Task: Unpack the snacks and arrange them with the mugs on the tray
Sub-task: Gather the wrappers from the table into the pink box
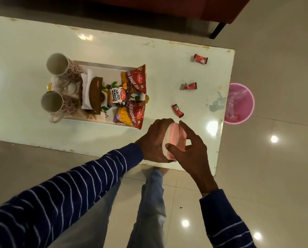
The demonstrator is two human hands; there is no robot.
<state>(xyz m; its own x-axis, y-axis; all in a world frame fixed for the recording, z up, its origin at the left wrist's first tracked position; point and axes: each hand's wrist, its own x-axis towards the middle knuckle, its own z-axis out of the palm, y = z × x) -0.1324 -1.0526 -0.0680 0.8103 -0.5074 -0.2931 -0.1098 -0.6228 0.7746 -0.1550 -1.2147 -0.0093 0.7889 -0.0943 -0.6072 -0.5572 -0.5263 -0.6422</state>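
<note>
I have both hands on a pink box with a whitish side, held above the near edge of the white surface, just near-right of the tray. The box's long axis runs from the tray-side far end back toward me, its pink face tilted toward my right. My left hand wraps its whitish side, fingers closed round it; my right hand pinches across the pink face, thumb at the near end, forefinger at the far end. Both grips are clamped on the box.

On the tray, two flower-patterned mugs stand at the end farthest from the box, mouths up, a glass item between them that I cannot make out. Next to them lies a brown curved piece on white paper. Toward the box end sit a salted peanuts packet and two red-and-yellow Aloo Bhujia Sev packets, one overhanging the tray's near corner, close to my left hand.

Right of the tray three small red wrappers lie well apart in a line across the surface, the nearest just beyond the box. Bare surface lies around them. Beyond the surface's right edge a pink bin stands on the floor.
</note>
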